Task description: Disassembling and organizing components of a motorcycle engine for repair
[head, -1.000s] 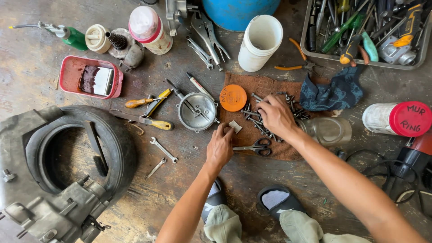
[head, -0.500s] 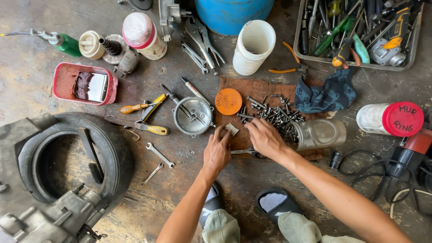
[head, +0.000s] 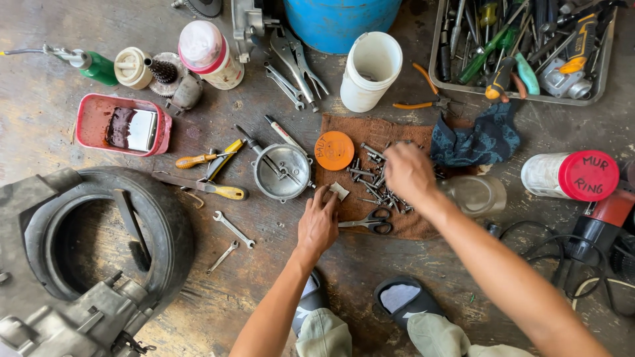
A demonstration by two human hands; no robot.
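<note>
Scissors lie on the brown mat, long axis left-right, blades leftward. The left hand pinches a small pale piece beside them. The right hand, fingers curled, reaches into scattered bolts. Beyond: round orange lid, white bucket; rightward, a red-capped jar.

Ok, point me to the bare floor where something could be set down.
Free patches: the floor between the small wrenches and the left hand, and the strip right of the red tray. Crowded: the brown mat with bolts under the right hand, and the cables.
</note>
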